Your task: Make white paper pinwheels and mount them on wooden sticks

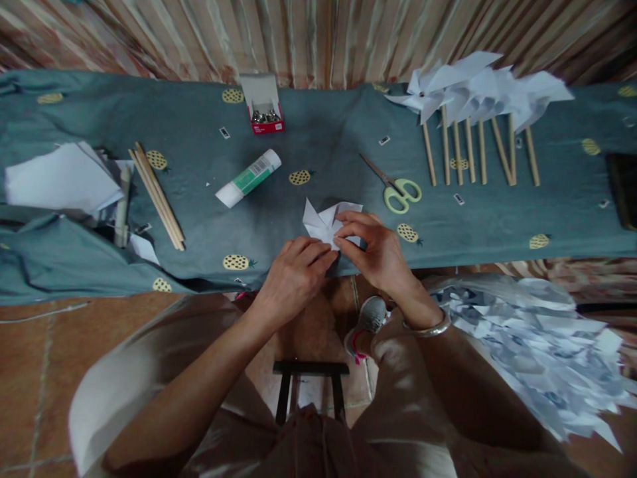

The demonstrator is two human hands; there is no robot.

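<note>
A white paper pinwheel (326, 222) lies at the front edge of the cloth-covered table, its corners folded toward the middle. My left hand (302, 269) presses on its near left side, fingers closed together on the paper. From the right, my right hand (371, 249) pinches the paper near its centre between thumb and fingers. The fingertips hide part of the folds. Right of the pinwheel rest scissors (395, 189) with pale green handles. A glue stick (249, 178) with a green and white label lies beyond my left hand.
An open red box (267, 126) of metal pins stands at the back. Several finished pinwheels on sticks (468, 93) lie back right. Loose wooden sticks (156, 199) and a stack of white paper (60, 176) are at left. A bag of paper pieces (542, 345) sits below right.
</note>
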